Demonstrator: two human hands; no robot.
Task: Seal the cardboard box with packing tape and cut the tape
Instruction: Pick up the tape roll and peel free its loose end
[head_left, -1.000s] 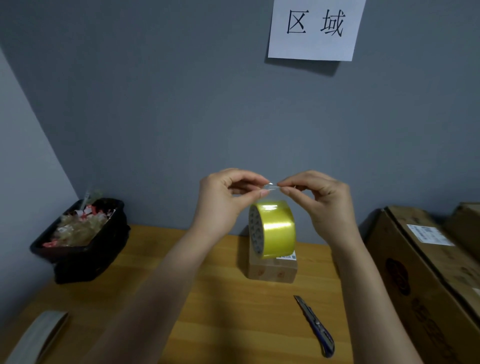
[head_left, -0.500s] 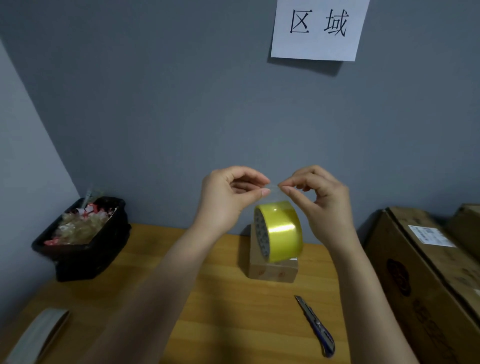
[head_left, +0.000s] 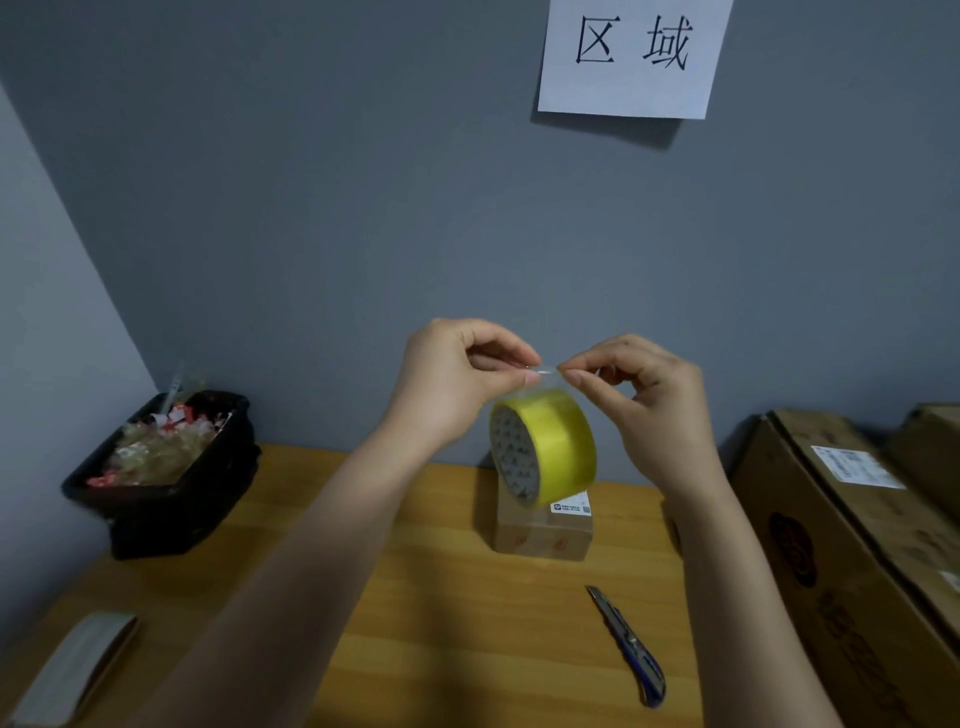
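Observation:
A yellow roll of packing tape (head_left: 553, 451) hangs in the air from its clear free end (head_left: 546, 371). My left hand (head_left: 457, 379) and my right hand (head_left: 644, 395) each pinch that free end between thumb and forefinger, side by side above the roll. Behind and below the roll, a small cardboard box (head_left: 543, 535) with a white label stands on the wooden table (head_left: 441, 623). A blue utility knife (head_left: 631, 647) lies on the table in front of the box, to the right, with its blade end pointing away from me.
A black bin (head_left: 171, 499) full of tape scraps sits at the table's back left. Large cardboard boxes (head_left: 852, 545) stand at the right edge. A pale strip or flat roll (head_left: 78, 660) lies at the near left. A grey wall with a paper sign (head_left: 631, 54) rises behind.
The hanging roll has turned and swung slightly to the right, showing more of its side core. Both hands keep pinching the tape end, nearly in place.

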